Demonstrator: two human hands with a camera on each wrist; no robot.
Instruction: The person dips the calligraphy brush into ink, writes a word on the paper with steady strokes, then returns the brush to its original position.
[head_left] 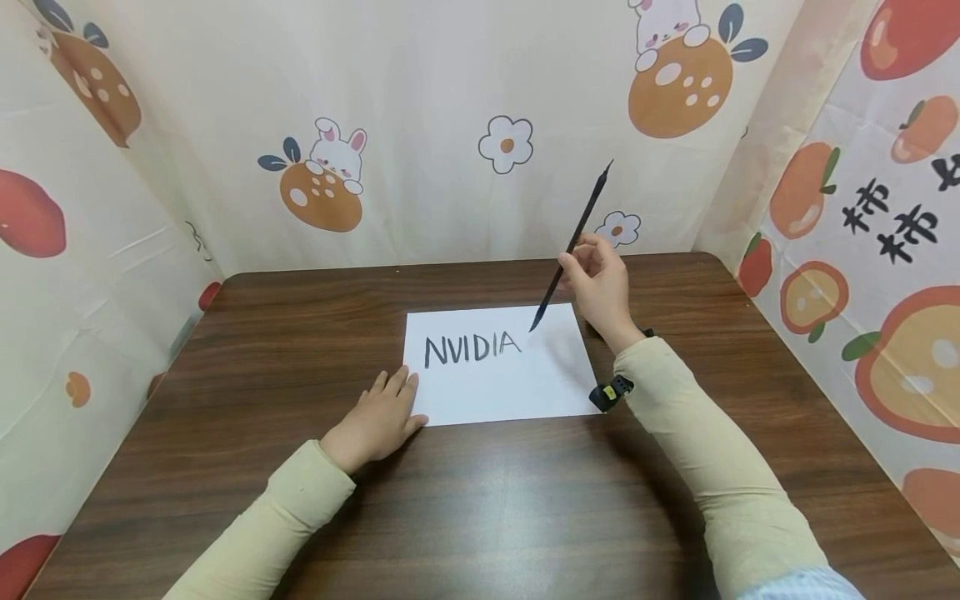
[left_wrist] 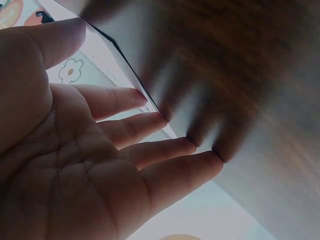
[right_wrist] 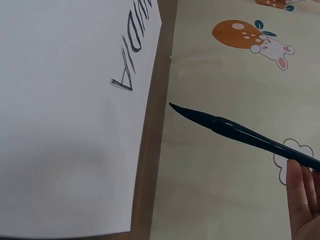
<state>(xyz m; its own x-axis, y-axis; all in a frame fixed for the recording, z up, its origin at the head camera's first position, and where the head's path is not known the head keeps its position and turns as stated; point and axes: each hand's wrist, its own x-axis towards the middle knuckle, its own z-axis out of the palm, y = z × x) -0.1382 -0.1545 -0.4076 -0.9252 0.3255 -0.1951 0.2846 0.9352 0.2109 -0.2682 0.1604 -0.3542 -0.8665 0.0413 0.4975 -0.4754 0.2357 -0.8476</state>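
Observation:
A white sheet of paper (head_left: pixel 517 390) lies on the dark wooden table, with "NVIDIA" lettered on it in dark strokes. My left hand (head_left: pixel 378 418) rests at the sheet's left edge, palm down; fingertips and thumb touch the paper's border. In the left wrist view its fingers (left_wrist: pixel 182 175) are nearly straight and spread. Between thumb and fingers, my right hand (head_left: pixel 602 287) pinches a black writing brush (head_left: pixel 589 207) near mid-shaft. Its pointed bristle tip (right_wrist: pixel 192 115) hangs above the paper, just right of the last letter A, apart from the sheet in the right wrist view.
The brown wooden table (head_left: pixel 300 358) reaches back to a printed cloth curtain (head_left: pixel 427 100) with rabbits, fruit and flowers. More fruit-patterned cloth (head_left: pixel 813 333) hangs along the right and left sides. A black strap device (head_left: pixel 611 393) sits at the right wrist.

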